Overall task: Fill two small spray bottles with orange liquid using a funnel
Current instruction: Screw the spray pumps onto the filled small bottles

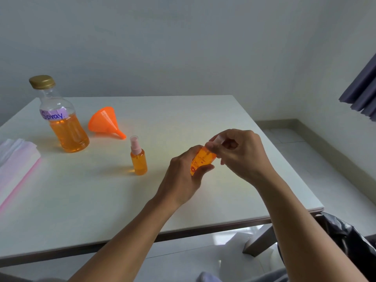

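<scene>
Big bottle: the clear supply bottle [68, 127] stands at the far left of the table [203, 110], gold cap on, purple label reading "Spray", orange liquid up to about the label line.
Funnel: the orange funnel [104, 121] lies on its side just right of the big bottle, spout pointing right and near, nothing in it.
Standing spray bottle: the first small spray bottle [138, 159] is upright near the table's middle, pink sprayer under a clear cap, body full of orange liquid.
Held spray bottle: the second small spray bottle [201, 159] is lifted above the table right of centre, tilted with its top toward the far right, filled with orange liquid, a small red flower print on its side.
Left hand: the left hand [183, 180] is wrapped round the held bottle's body.
Right hand: the right hand [239, 153] pinches the pale top of that bottle with curled fingers.
Side items: a stack of white and pink sheets [16, 159] lies at the left edge.
</scene>
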Action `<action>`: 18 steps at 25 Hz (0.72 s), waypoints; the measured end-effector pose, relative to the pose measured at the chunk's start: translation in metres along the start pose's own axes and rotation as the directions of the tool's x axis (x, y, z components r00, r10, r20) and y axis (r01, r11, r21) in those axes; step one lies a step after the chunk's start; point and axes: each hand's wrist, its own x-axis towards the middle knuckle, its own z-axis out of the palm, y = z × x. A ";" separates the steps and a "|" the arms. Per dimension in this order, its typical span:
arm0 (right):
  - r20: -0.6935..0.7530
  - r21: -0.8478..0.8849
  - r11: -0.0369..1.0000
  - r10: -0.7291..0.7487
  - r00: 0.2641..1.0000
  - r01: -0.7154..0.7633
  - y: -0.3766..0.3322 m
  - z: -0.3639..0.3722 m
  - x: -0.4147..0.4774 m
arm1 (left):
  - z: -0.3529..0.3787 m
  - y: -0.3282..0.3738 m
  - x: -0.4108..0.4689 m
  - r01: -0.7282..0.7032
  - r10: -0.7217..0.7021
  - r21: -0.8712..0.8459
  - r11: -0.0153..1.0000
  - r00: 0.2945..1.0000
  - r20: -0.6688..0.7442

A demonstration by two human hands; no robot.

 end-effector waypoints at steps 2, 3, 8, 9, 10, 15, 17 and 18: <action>0.028 -0.006 1.000 -0.003 1.000 0.003 0.001 -0.006 0.001 | -0.001 0.000 0.001 -0.004 0.003 0.015 1.000 0.999 0.031; 0.047 0.011 1.000 0.005 0.999 -0.005 0.001 -0.008 0.001 | -0.002 0.000 0.002 -0.006 0.005 0.024 1.000 0.999 0.047; -0.062 0.464 0.877 0.171 0.983 -0.123 0.003 -0.021 0.008 | -0.012 0.000 0.005 0.050 -0.048 -0.007 0.999 0.985 0.164; -0.092 0.507 0.851 0.208 0.974 -0.134 0.007 -0.024 0.010 | -0.013 0.002 0.005 0.065 -0.058 -0.033 0.997 0.981 0.186; -0.111 0.510 0.847 0.238 0.965 -0.150 0.011 -0.026 0.011 | -0.015 0.004 0.003 0.070 -0.057 -0.057 0.996 0.979 0.197; -0.154 0.056 0.973 0.229 0.961 -0.223 0.028 -0.014 0.008 | -0.020 0.017 -0.003 0.023 -0.007 -0.103 0.994 0.988 0.154; -0.131 -0.100 0.974 0.188 0.973 -0.201 0.030 -0.011 0.007 | -0.022 0.018 -0.004 -0.015 0.029 -0.107 0.994 0.991 0.133; -0.106 -0.144 0.971 0.175 0.979 -0.190 0.031 -0.010 0.007 | -0.022 0.017 -0.003 -0.046 0.057 -0.097 0.994 0.992 0.113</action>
